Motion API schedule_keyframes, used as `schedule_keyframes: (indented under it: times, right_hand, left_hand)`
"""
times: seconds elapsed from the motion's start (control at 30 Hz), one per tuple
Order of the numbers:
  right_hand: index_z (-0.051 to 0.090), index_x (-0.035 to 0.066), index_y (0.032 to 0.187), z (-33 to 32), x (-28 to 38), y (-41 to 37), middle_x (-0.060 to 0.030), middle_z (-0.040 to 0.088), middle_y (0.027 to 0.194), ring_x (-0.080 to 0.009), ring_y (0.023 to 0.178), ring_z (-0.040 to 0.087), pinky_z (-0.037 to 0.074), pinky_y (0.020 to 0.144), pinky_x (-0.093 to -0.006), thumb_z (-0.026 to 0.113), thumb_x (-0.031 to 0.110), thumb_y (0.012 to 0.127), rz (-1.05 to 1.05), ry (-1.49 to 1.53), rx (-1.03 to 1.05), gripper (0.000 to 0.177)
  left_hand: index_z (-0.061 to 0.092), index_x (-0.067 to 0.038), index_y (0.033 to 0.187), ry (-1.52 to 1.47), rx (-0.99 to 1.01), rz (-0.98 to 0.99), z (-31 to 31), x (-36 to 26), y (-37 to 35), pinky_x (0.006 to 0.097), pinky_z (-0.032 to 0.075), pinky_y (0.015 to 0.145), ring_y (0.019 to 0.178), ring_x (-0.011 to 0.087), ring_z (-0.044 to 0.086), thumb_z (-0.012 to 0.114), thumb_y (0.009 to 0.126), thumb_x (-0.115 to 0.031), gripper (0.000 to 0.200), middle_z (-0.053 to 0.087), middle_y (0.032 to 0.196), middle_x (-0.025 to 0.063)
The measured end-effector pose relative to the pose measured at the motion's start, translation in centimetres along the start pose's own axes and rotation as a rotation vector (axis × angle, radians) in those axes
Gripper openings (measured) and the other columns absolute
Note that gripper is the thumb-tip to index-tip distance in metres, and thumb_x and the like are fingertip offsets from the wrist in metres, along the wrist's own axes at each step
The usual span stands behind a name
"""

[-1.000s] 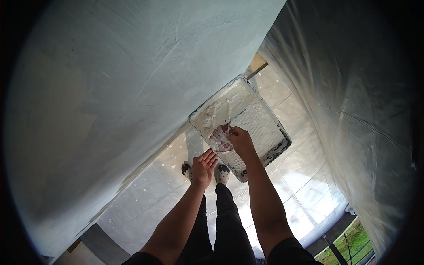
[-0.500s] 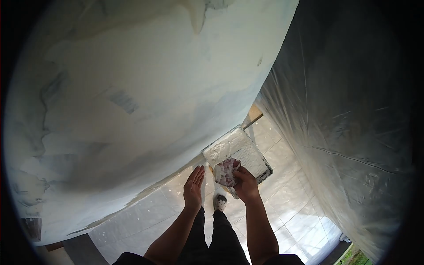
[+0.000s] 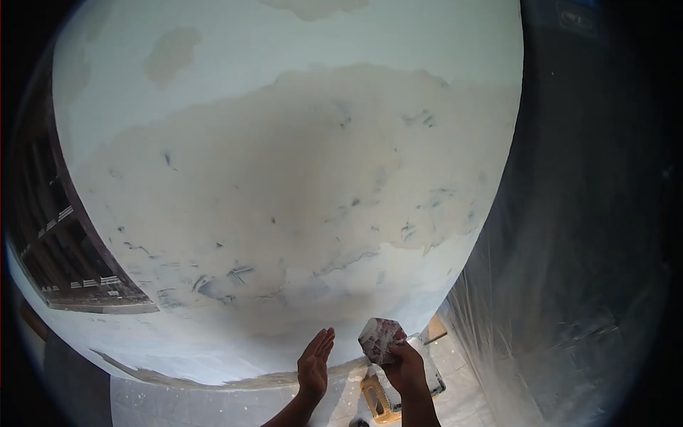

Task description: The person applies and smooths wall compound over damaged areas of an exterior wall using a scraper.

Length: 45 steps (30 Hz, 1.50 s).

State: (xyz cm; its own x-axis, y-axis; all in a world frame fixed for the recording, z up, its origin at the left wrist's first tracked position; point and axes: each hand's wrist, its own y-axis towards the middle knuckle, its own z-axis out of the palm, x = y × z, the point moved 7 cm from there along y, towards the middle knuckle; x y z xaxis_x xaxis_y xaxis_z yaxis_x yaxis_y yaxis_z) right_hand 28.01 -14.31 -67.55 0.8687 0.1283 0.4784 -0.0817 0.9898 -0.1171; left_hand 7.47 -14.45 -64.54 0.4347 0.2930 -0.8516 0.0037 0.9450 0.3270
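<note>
at six o'clock under the patchy white-and-beige plastered wall (image 3: 284,178), the right hand (image 3: 407,368) has its grip clamped on a paint-smeared white-and-red pad (image 3: 380,337), the left hand (image 3: 314,364) open and empty at its nine o'clock; wet paint could make the pad slip or drip.

The broad plastered wall (image 3: 284,178) shows a large beige patch flecked with grey-blue scuffs, ringed by pale white. The crumpled paint-soaked pad (image 3: 380,336) is white mottled with dark red. The draped plastic sheeting (image 3: 569,299) looks dull grey; the tiled floor (image 3: 213,406) is white.
</note>
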Motion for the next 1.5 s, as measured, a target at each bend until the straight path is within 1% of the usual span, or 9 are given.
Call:
schedule_keyframes:
  times: [0.3, 0.57, 0.87, 0.93, 1.1, 1.13, 1.27, 1.43, 1.5]
  right_hand:
    - [0.042, -0.002, 0.148, 22.3, -1.7, 0.6, -0.0177, 0.059, 0.139, -0.0327, 0.128, 0.06, 0.051, 0.108, -0.0475, 0.051, 0.002, 0.091, -0.078, -0.093, 0.364, 0.058]
    - [0.045, -0.003, 0.145, 45.5, -0.6, 0.0, -0.0174, 0.061, 0.137, -0.0287, 0.123, 0.065, 0.059, 0.101, -0.0417, 0.048, 0.006, 0.097, -0.343, -0.136, 0.667, 0.049]
    - [0.062, -0.006, 0.121, 65.3, 3.9, -4.3, -0.0108, 0.071, 0.108, -0.0164, 0.095, 0.07, 0.057, 0.092, -0.0356, 0.057, 0.008, 0.1, -1.054, -0.441, 0.718, 0.025]
    - [0.064, -0.006, 0.12, 68.3, 4.7, -5.1, -0.0094, 0.073, 0.103, -0.015, 0.091, 0.07, 0.056, 0.089, -0.0348, 0.058, 0.008, 0.101, -1.185, -0.484, 0.687, 0.025]
    - [0.07, 0.004, 0.118, 73.5, 4.4, -8.7, -0.0129, 0.074, 0.087, -0.0235, 0.073, 0.068, 0.05, 0.069, -0.0351, 0.059, 0.011, 0.1, -1.866, -1.257, 0.23, 0.022]
    - [0.071, 0.007, 0.119, 74.3, 4.0, -8.8, -0.0146, 0.074, 0.09, -0.0299, 0.072, 0.067, 0.053, 0.07, -0.0372, 0.059, 0.01, 0.099, -1.903, -1.342, 0.209, 0.023]
    - [0.071, 0.009, 0.123, 75.8, 3.5, -8.0, -0.0119, 0.076, 0.093, -0.0258, 0.068, 0.065, 0.052, 0.068, -0.034, 0.061, 0.009, 0.099, -2.208, -1.379, 0.209, 0.026]
    - [0.067, 0.01, 0.126, 76.6, 1.5, -7.2, -0.0107, 0.074, 0.117, -0.0247, 0.11, 0.07, 0.059, 0.087, -0.0362, 0.062, 0.004, 0.092, -2.7, -1.402, 0.141, 0.035]
    - [0.066, 0.007, 0.127, 76.4, 1.1, -5.6, -0.0114, 0.073, 0.12, -0.0254, 0.112, 0.07, 0.058, 0.092, -0.036, 0.062, 0.005, 0.091, -2.737, -1.488, 0.086, 0.036]
  left_hand:
    - [0.038, 0.007, 0.153, 0.07, 0.09, 0.523, -3.1, -23.1, 5.4, 0.0506, 0.02, 0.126, 0.15, 0.0362, 0.037, 0.038, 0.102, -0.033, 0.065, 0.045, 0.155, 0.0254]
    - [0.035, 0.008, 0.153, 0.548, 0.214, 1.021, -7.3, -45.0, 8.8, 0.0494, 0.019, 0.126, 0.149, 0.0358, 0.038, 0.037, 0.104, -0.058, 0.082, 0.043, 0.156, 0.0252]
    - [0.041, 0.01, 0.15, 0.598, 0.186, 1.456, -8.6, -68.0, 18.7, 0.043, 0.023, 0.126, 0.148, 0.0339, 0.04, 0.032, 0.097, -0.023, 0.062, 0.047, 0.154, 0.0255]
    - [0.043, 0.011, 0.149, 0.578, 0.187, 1.476, -8.5, -70.1, 20.9, 0.0426, 0.025, 0.125, 0.147, 0.034, 0.042, 0.032, 0.098, -0.017, 0.059, 0.048, 0.153, 0.0254]
    - [0.044, 0.011, 0.148, 0.535, 0.135, 1.523, -9.4, -70.7, 24.2, 0.0409, 0.028, 0.124, 0.145, 0.0339, 0.043, 0.033, 0.096, -0.014, 0.059, 0.049, 0.152, 0.0253]
    - [0.044, 0.011, 0.148, 0.533, 0.137, 1.526, -9.4, -70.6, 24.2, 0.0409, 0.028, 0.124, 0.145, 0.0339, 0.043, 0.033, 0.096, -0.014, 0.059, 0.049, 0.152, 0.0253]
    - [0.041, 0.011, 0.15, 0.616, 0.133, 1.607, -9.0, -70.2, 23.4, 0.0414, 0.025, 0.126, 0.147, 0.0319, 0.04, 0.029, 0.096, -0.015, 0.062, 0.047, 0.154, 0.0242]
    - [0.042, 0.011, 0.149, 0.599, 0.12, 1.613, -9.2, -70.2, 23.4, 0.0417, 0.026, 0.125, 0.147, 0.032, 0.042, 0.029, 0.095, -0.016, 0.062, 0.048, 0.153, 0.0247]
    - [0.045, 0.013, 0.146, 0.56, 0.153, 1.64, -9.2, -70.2, 23.3, 0.0401, 0.029, 0.123, 0.145, 0.0348, 0.044, 0.033, 0.093, -0.011, 0.059, 0.05, 0.15, 0.027]
